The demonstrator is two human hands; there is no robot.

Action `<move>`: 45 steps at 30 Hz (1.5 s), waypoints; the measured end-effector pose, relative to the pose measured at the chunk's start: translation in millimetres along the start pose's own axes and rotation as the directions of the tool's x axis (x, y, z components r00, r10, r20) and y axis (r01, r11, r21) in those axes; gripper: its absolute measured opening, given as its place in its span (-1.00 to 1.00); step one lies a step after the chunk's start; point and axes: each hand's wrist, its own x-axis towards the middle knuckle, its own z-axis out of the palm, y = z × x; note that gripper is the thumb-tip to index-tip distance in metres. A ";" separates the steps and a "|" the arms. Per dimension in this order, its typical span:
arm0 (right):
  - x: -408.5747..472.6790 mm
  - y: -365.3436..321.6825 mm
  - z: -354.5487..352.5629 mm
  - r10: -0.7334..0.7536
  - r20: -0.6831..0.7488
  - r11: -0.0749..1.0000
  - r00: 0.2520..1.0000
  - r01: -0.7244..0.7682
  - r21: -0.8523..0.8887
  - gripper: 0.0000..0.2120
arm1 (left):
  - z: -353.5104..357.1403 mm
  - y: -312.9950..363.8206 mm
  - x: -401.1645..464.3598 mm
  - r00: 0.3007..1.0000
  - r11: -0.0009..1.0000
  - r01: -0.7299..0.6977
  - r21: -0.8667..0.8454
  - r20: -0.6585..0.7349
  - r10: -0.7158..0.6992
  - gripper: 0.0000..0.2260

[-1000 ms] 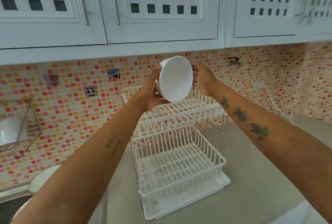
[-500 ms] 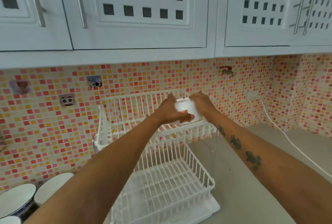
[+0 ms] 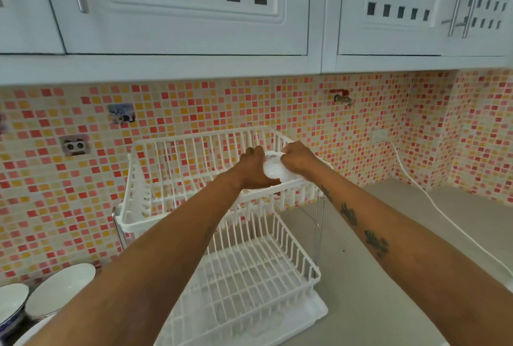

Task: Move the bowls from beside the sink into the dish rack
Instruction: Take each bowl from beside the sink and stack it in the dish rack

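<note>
A white two-tier dish rack (image 3: 144,215) stands on the grey counter against the tiled wall. Both my hands hold a small white bowl (image 3: 273,169) in the right end of the rack's upper tier. My left hand (image 3: 251,169) grips its left side and my right hand (image 3: 298,159) grips its right side. The bowl lies tilted, its underside towards me, low among the wires. The lower tier (image 3: 258,284) holds nothing that I can make out. More white bowls (image 3: 59,290) sit at the bottom left, one with a blue pattern (image 3: 9,307).
White wall cabinets (image 3: 194,12) hang low above the rack. A white cable (image 3: 433,201) runs across the counter (image 3: 374,276) at the right. A small tap (image 3: 342,97) and stick-on hooks (image 3: 75,146) are on the tiled wall.
The bowl came down from chest height in front of the wall into the rack's upper tier. My view shifted right, and the bowls at the bottom left came into sight.
</note>
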 end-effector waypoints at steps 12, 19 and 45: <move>-11.4 -8.3 5.4 -0.071 -0.276 0.996 0.959 0.082 0.027 -0.65 | -9.2 -3.2 -6.2 0.999 0.963 0.043 -0.266 0.035 -0.035 -0.16; -22.8 -61.4 11.0 -0.209 -0.348 0.950 0.914 0.274 0.148 -0.77 | -53.7 -17.3 -43.4 0.966 0.856 0.024 -0.517 -0.209 -0.153 -0.44; -244.8 -306.5 446.3 -0.555 0.601 0.822 0.575 0.268 0.502 -0.80 | -141.6 -344.2 -514.3 -0.024 0.344 0.413 -0.843 -0.388 -0.921 -0.59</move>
